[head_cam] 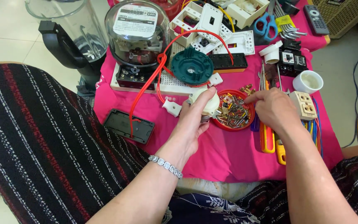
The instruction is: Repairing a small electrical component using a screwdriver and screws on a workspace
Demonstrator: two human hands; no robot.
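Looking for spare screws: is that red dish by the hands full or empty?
Partly full. The red dish holds a loose heap of small metal and coloured bits; the right hand reaches into it.

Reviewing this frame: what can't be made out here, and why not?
Head view only:
- Underside of the cream round part: hidden by the left hand gripping it.
- Whether the right hand has pinched anything: its fingertips over the red dish are too small to tell.
- Single pieces in the dish: too small.
- Clear jug: top cut off by the upper edge.
- Screwdrivers: upper parts covered by the right hand.
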